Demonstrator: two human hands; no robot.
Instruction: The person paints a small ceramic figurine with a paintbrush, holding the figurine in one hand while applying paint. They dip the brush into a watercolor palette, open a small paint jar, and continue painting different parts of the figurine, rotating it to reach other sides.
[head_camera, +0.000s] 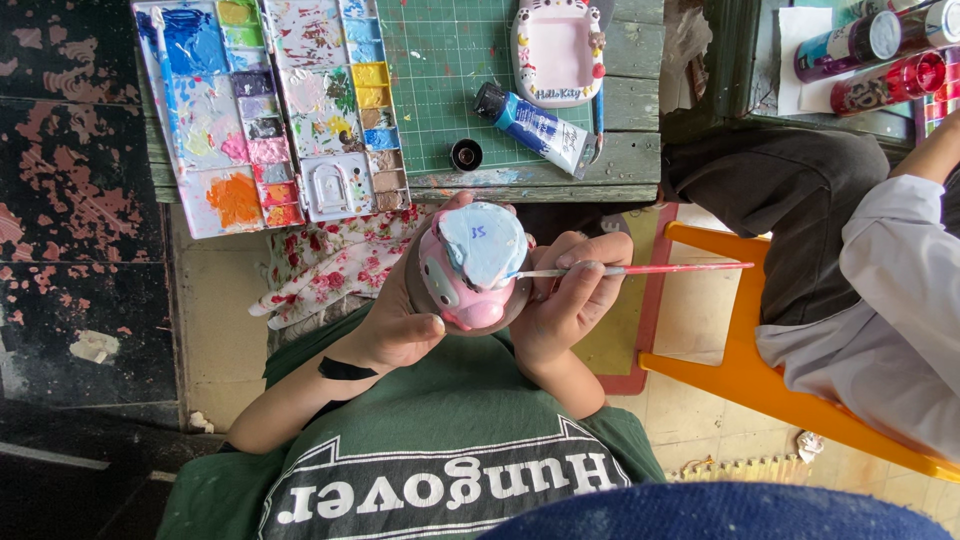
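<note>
I look down on a weathered wooden surface (630, 160) with a green cutting mat (450, 60) on it, set over a floor of dark, flaking paint at the left and pale tiles at the right. On the surface I see an open paint palette (270, 105) with many smeared wells, a blue paint tube (535, 128) lying on its side with its black cap (466, 154) off and just beside it, and a small pink and white frame (558, 52) at the mat's far edge. Below the surface, over the lap, a flowered cloth (335, 265) lies under my hands. My left hand (400, 320) wraps around a pink figurine (470, 270) from the left, fingers clamped on its side and thumb pressed on its lower edge, holding it up between the surface and the green shirt (440, 470). The figurine has a light blue patch on top and a white face on its left side. My right hand (575, 295) has its fingers pinched together on a thin brush (640, 269) with a red handle; the brush tip touches the figurine's right edge, where blue meets pink. At the right, another person in a white sleeve (890, 290) sits on an orange chair (760, 380), beside spray cans (880, 50) at the top corner.
</note>
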